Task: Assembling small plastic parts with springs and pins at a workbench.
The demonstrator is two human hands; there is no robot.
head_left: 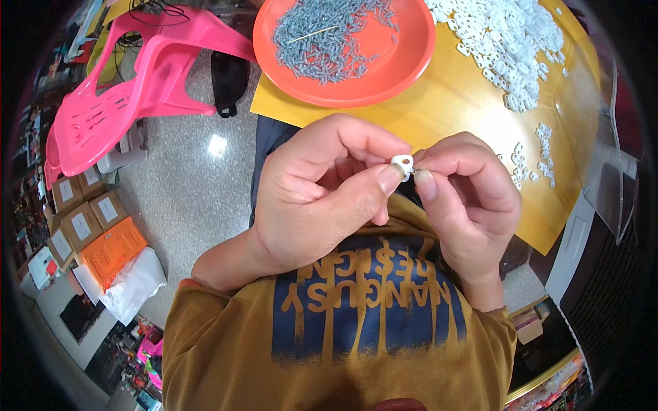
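Observation:
Between the thumb and fingers of my left hand [308, 198] is a small white plastic clip [404, 161] with a hole through it. My right hand [476, 195] pinches a small grey screw [413, 172] against the clip's right side. Fingertips cover most of the screw, so how deep it sits cannot be told. Both hands are raised in front of my chest, at the near edge of the yellow table [473, 120]. Beyond them, a red bowl [419, 58] holds many grey screws [315, 51] and a thin wooden stick [312, 34].
A large heap of white clips [510, 51] covers the table's far right, with smaller groups of clips [545, 154] nearer me. Clear plastic sheeting [610, 130] hangs at the right edge. On the left floor are a pink plastic chair [103, 120], cardboard boxes [83, 222] and an orange parcel [113, 253].

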